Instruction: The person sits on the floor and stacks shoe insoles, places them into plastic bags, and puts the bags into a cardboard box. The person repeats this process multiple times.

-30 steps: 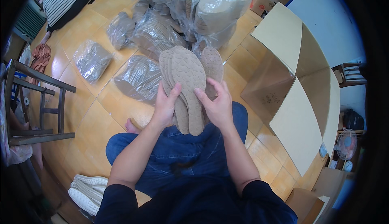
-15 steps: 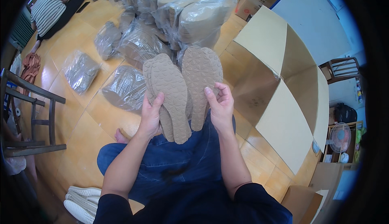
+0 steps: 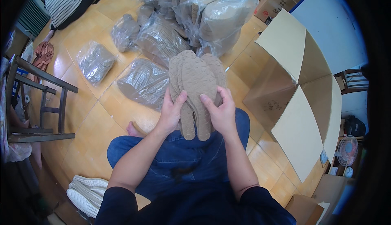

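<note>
Several tan shoe soles point(image 3: 196, 78) with an embossed petal-like pattern are held overlapping above my lap, broad ends away from me and narrow ends toward me. My left hand point(image 3: 172, 113) is closed around the left edge of the soles, thumb on top. My right hand point(image 3: 222, 113) grips their right edge, its thumb pressed on the front sole and the fingers partly hidden behind. Just beyond are clear plastic bags of similar soles point(image 3: 142, 82), lying on the tiled floor.
Larger bagged stacks point(image 3: 226, 17) stand at the back. To the right is an open cardboard box point(image 3: 271, 98) with flaps spread. White soles point(image 3: 87, 192) lie at the lower left, near a dark wooden chair point(image 3: 42, 103). A person in stripes point(image 3: 63, 3) sits at the far left.
The soles in my right hand have come left against those in my left hand, so they now overlap in one bunch. The whole scene has shifted slightly right in view.
</note>
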Tool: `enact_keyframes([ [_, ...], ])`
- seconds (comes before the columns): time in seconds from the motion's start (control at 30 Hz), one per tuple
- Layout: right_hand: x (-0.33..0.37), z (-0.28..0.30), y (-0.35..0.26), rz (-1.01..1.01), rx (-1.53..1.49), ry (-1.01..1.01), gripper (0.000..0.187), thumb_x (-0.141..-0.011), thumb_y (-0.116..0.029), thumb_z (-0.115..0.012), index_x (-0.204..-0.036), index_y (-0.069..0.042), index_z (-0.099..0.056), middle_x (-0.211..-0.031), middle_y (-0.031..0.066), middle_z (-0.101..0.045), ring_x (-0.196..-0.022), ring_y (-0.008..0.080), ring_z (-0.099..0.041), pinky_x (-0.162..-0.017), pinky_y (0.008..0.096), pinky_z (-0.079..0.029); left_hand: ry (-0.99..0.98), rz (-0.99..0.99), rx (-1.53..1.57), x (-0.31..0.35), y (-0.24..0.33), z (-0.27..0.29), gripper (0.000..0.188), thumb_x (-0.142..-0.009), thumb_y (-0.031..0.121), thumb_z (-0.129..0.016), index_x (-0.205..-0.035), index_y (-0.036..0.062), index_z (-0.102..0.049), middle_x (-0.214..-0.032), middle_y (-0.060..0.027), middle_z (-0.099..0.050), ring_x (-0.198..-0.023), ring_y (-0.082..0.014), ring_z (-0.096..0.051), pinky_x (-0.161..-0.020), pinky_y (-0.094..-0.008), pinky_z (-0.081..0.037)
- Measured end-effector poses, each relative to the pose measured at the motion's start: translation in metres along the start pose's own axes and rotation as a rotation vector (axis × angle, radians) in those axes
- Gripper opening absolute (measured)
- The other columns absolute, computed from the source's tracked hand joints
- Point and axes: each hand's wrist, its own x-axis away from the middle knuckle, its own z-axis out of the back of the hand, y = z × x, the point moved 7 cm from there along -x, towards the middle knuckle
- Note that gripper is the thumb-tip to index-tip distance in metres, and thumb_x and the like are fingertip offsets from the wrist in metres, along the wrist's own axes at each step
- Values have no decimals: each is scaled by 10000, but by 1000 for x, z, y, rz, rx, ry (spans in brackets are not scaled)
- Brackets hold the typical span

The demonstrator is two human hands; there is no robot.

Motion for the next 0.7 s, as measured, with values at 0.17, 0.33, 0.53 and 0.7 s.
enact_keyframes([
  [0.17,-12,28,20,-49,-157,163,410,-908,-193,-660,-1223,40,-540,-1264,163,-565,-1102,216,-576,-941,328,-448,10,44,37,-1,2,-4,445,-996,199,-539,-1362,20,-358,-1302,-118,-518,-1161,-188,-538,-995,-335,-448],
  [0.33,-19,57,4,121,90,347,355,-952,-156,-568,-1261,16,-543,-1227,159,-570,-1128,253,-558,-960,342,-432,18,85,150,-1,3,-5,414,-1003,200,-526,-1350,37,-372,-1286,-118,-532,-1140,-189,-556,-983,-339,-465],
  [0.53,-3,10,16,-26,152,-37,363,-844,-288,-729,-1102,-48,-645,-1075,167,-572,-1045,311,-583,-911,376,-457,17,60,3,0,-7,-2,429,-1005,217,-522,-1368,46,-371,-1312,-108,-522,-1176,-193,-539,-997,-343,-457],
  [0.7,-3,5,48,-247,-401,-79,370,-904,-250,-688,-1137,-23,-512,-1117,119,-577,-1023,167,-563,-864,303,-471,57,87,30,-3,-10,2,442,-1010,236,-509,-1397,59,-387,-1329,-96,-528,-1190,-203,-541,-1000,-361,-460],
])
